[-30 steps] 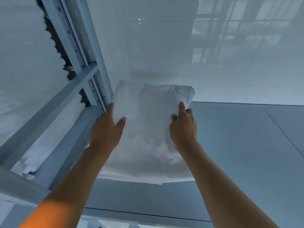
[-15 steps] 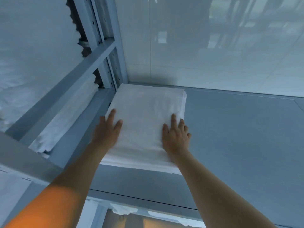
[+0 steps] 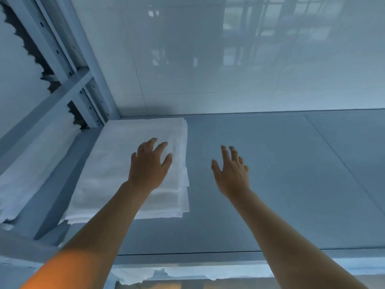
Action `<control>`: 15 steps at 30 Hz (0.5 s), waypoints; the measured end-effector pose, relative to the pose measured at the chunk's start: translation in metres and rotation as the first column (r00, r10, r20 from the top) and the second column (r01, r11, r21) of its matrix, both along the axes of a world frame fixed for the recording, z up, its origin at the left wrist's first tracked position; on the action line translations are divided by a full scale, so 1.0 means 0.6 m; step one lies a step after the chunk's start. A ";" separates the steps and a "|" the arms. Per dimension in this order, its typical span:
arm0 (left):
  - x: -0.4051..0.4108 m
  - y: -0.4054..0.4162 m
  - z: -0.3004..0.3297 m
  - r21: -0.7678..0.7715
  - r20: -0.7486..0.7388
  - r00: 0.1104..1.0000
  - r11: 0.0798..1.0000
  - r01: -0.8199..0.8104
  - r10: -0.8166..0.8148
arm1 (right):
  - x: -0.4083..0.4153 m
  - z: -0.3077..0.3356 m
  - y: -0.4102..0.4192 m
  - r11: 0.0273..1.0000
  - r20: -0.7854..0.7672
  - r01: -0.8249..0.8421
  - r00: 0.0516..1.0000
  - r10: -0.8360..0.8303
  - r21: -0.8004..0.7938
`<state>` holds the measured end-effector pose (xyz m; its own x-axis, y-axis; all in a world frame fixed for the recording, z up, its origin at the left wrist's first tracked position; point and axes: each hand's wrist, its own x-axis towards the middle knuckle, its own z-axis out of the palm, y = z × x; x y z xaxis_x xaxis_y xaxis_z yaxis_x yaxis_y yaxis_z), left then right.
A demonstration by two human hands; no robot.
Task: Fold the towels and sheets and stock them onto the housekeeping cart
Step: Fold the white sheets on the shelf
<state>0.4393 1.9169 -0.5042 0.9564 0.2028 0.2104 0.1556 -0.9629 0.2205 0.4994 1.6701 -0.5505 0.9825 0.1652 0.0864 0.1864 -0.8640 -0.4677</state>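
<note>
A folded white sheet lies flat in the back left corner of the grey shelf, its layered edges facing right. My left hand hovers over the sheet's right half with fingers spread and loosely bent, holding nothing. My right hand is raised over the bare shelf to the right of the sheet, fingers spread, empty. Neither hand visibly touches the sheet.
A grey metal upright and crossbars stand at the left. More white linen is stacked on the neighbouring shelf beyond them. A glossy white wall closes the back. White cloth edges show on the level below the shelf's front lip.
Both hands have lifted off the sheet, which now lies settled in the corner. The right hand has shifted right, over the bare shelf.
</note>
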 end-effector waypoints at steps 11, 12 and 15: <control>0.113 -0.440 0.079 -0.017 0.035 0.971 0.972 0.236 -0.236 | 0.029 0.085 -0.453 0.970 0.090 0.239 0.966 -0.242 0.036; 0.119 -0.482 0.081 -0.017 0.030 0.966 0.966 0.257 -0.256 | 0.030 0.087 -0.493 0.965 0.092 0.258 0.961 -0.261 0.037; 0.131 -0.599 0.083 -0.023 0.009 0.951 0.951 0.308 -0.308 | 0.026 0.086 -0.606 0.957 0.088 0.289 0.953 -0.291 0.033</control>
